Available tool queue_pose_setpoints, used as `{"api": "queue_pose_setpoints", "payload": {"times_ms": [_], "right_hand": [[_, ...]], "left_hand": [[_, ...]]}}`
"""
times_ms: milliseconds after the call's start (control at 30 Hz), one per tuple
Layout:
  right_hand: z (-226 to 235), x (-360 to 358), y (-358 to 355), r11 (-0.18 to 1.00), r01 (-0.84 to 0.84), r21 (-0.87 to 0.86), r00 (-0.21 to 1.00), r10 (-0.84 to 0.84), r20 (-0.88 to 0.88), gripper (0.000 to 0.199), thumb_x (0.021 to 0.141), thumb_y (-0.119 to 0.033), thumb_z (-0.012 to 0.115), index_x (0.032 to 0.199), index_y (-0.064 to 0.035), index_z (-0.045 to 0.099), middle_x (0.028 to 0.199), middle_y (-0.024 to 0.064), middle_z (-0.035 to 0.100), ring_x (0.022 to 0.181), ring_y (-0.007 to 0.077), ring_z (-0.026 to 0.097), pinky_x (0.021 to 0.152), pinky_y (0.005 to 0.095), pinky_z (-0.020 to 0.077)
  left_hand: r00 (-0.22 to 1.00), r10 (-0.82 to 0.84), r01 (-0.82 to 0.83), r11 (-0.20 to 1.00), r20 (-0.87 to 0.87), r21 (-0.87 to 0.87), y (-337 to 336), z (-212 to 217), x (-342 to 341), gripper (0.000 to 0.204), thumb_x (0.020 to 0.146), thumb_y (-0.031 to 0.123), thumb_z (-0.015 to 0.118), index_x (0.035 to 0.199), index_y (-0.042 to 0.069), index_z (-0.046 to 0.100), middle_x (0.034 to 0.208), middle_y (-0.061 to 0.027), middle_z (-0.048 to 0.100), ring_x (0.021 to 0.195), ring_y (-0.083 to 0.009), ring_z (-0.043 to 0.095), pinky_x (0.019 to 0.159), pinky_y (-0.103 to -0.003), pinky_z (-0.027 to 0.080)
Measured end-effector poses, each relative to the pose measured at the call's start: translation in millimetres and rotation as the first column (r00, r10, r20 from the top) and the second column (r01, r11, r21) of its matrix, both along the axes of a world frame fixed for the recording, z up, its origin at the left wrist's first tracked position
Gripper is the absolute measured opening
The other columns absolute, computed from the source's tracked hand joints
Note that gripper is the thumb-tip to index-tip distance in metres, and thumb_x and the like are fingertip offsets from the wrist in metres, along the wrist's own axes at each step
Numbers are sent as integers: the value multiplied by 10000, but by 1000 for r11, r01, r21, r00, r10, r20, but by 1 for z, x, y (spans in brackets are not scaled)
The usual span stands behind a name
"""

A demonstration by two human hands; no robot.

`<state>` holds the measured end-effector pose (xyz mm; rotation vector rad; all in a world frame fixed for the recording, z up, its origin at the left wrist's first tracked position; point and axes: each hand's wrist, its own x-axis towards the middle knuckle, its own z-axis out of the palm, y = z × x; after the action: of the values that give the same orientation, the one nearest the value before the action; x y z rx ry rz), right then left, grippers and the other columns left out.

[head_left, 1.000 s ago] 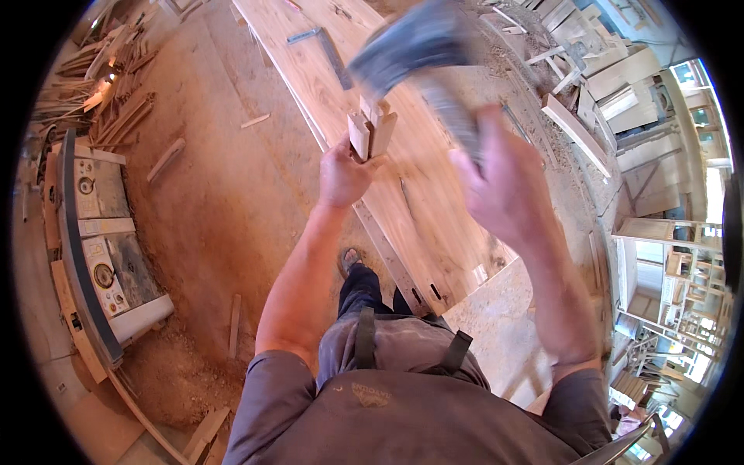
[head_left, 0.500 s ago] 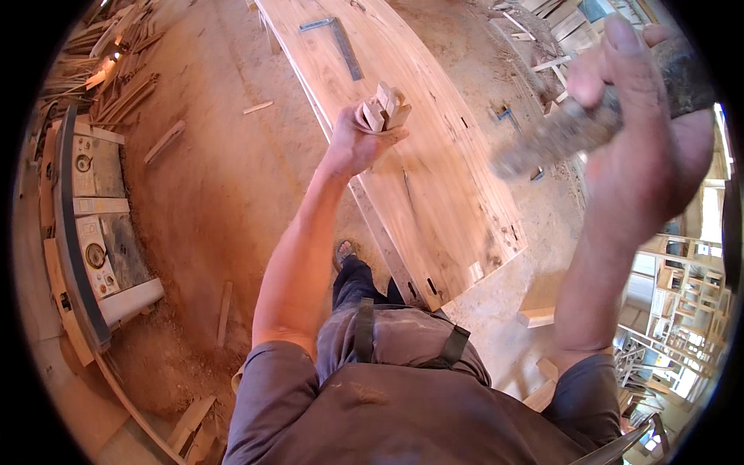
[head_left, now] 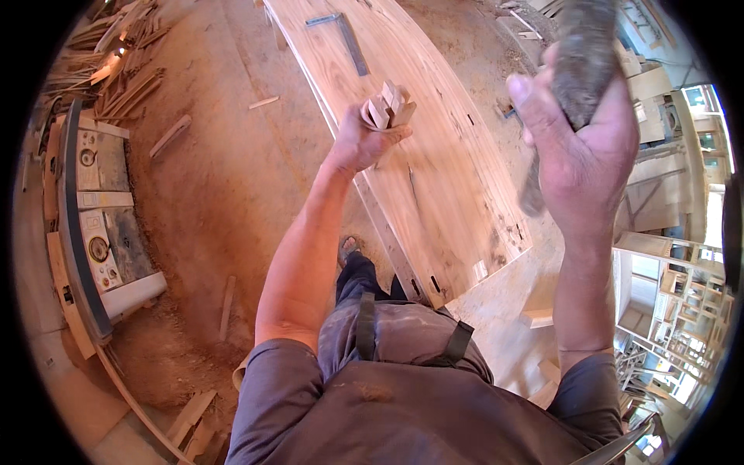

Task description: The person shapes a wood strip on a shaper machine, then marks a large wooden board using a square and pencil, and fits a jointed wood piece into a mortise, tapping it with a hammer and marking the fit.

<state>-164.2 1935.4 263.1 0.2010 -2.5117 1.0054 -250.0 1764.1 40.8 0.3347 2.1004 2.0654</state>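
Observation:
My left hand [head_left: 363, 141] is closed around a bundle of several short, pale wooden pieces [head_left: 390, 107] with angled ends, held over the long wooden tabletop slab [head_left: 418, 186]. Up at the right, my right hand [head_left: 587, 167] grips a dusty grey-brown, rag-like thing [head_left: 585, 70]. Part of it rises above the fist to the top edge, and a blurred end hangs below the fingers; its exact kind I cannot make out. A metal carpenter's square [head_left: 349, 46] lies flat on the slab beyond my left hand. Dark slots and cracks mark the slab's surface.
At the left stands a bench-like unit [head_left: 97, 225] with round dials. Wood scraps [head_left: 170, 136] lie on the dusty floor, and a lumber pile [head_left: 116, 46] fills the far left. A wooden block [head_left: 536, 318] sits near the slab's near right corner. Wooden frames [head_left: 682, 287] stand at the right.
My right hand has swung left and turned, so the grey thing now points upward with one end dangling. My left hand keeps the wooden pieces almost in place. The view has shifted slightly.

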Motion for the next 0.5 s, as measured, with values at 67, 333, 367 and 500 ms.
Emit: {"api": "queue_pose_setpoints", "payload": {"times_ms": [67,333,367,500], "right_hand": [[-17,-1,4,999,36,30,997,-38,71,303,866,-96,671,1121,-16,529,791,234,663,777,428,680,722,452,530],[-58,1,19,983,-44,179,881,-47,471,402,854,-102,684,1213,3,537,901,261,678,835,424,684,744,492,525],[-41,2,12,995,-9,97,878,-39,477,401,858,-101,684,1217,2,539,893,256,676,823,413,686,731,475,529],[-8,-2,6,997,-44,-65,997,49,66,349,883,-105,672,1178,6,524,837,232,672,780,362,691,696,422,536]], "left_hand": [[1000,3,-3,1000,19,-3,2,2,2,242,786,50,840,988,25,709,872,26,694,785,-65,607,695,-284,536],[999,21,-21,1000,-24,6,5,-3,1,252,768,23,833,988,29,711,905,21,702,812,-82,639,724,-298,554],[1000,25,-25,1000,-11,2,4,-2,2,252,767,20,831,989,29,711,903,19,703,812,-84,640,724,-298,554],[999,22,-23,1000,23,14,1,-1,5,252,762,17,828,984,27,711,899,12,704,810,-85,638,720,-297,552]]}}
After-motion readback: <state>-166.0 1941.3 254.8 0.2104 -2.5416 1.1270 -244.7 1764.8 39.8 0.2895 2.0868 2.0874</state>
